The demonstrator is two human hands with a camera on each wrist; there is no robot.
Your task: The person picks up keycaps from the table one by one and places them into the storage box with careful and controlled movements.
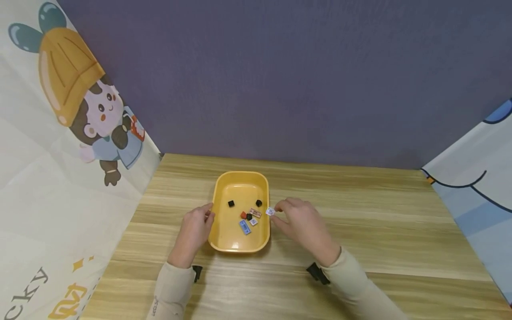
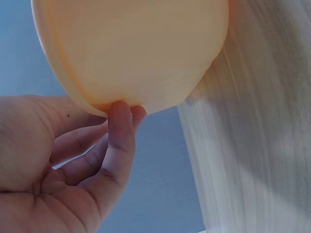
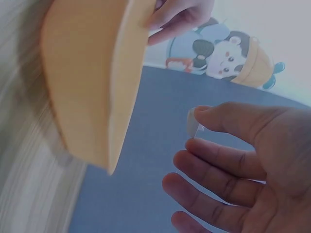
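A yellow tray with rounded corners sits on the wooden table. My left hand pinches its left rim; in the left wrist view, curled fingers press the tray's outer wall. Just beyond the right rim, my right hand holds a small white printed piece between thumb and index finger. That white piece appears edge-on in the right wrist view. Inside the tray lie a blue printed piece, a pinkish printed piece, another white piece, a red block and several black blocks.
The wooden table runs back to a dark blue-purple wall. A white sheet with a cartoon figure hangs on the left. Another printed sheet stands at the right. Black straps show at the wrists.
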